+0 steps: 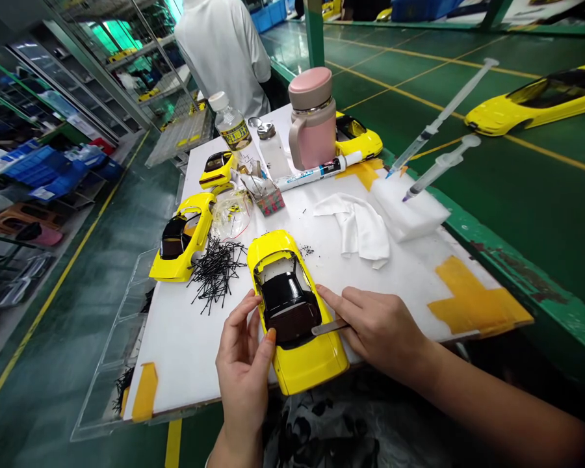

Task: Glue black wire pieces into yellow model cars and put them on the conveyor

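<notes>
A yellow toy car body with a black roof and dark window is at the table's near edge. My left hand grips its left side, thumb beside the rear window and fingers along the flank. My right hand is closed around a flat metal tool with a rounded end. The tool's tip lies over the lower right corner of the dark window; whether it touches is hard to tell. My right index finger reaches to the car's right side. Left of the car lies a pile of thin black plastic pieces.
Around the white work surface stand a pink mug, a bottle, a marker-like tube and other yellow car bodies. A white cloth lies right, near a foam block holding two syringes. A person is beyond.
</notes>
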Demonstrator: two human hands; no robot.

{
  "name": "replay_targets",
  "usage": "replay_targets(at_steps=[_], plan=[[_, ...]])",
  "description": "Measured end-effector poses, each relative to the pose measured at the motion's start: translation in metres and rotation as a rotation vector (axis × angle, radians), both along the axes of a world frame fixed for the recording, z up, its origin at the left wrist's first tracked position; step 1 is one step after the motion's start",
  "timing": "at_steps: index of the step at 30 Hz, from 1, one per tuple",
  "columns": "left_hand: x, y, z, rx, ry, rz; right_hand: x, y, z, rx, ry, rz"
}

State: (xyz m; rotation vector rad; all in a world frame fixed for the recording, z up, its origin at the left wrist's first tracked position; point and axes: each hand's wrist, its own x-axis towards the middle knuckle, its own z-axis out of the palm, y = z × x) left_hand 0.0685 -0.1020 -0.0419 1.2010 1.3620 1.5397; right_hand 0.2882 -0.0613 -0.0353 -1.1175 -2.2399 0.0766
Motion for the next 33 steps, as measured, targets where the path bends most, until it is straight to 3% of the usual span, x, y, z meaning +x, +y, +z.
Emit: replay_targets(at_steps=[3, 9, 23, 33], plan=[[-0.0005, 0.0001, -0.0012, -0.007, -0.002, -0.002, 0.0009, -0.001, 0.0009, 0.009, -0.014, -0.019], [-0.0015, -0.0017, -0.0017, -0.013, -0.001, 0.001, 0.0023, 0.0026, 0.0015, -0.15, 0.12, -0.009], [-0.0028, -0.0007, -0.0034, -0.005, 0.009, -0.008, 0.0014, 0.0028, 0.0011, -0.044, 0.127, 0.022], [-0.0041, -0.001, -0.0025, 0.007, 0.032, -0.017, 0.0066, 0.0026, 0.0007, -0.081, 0.319, 0.08]])
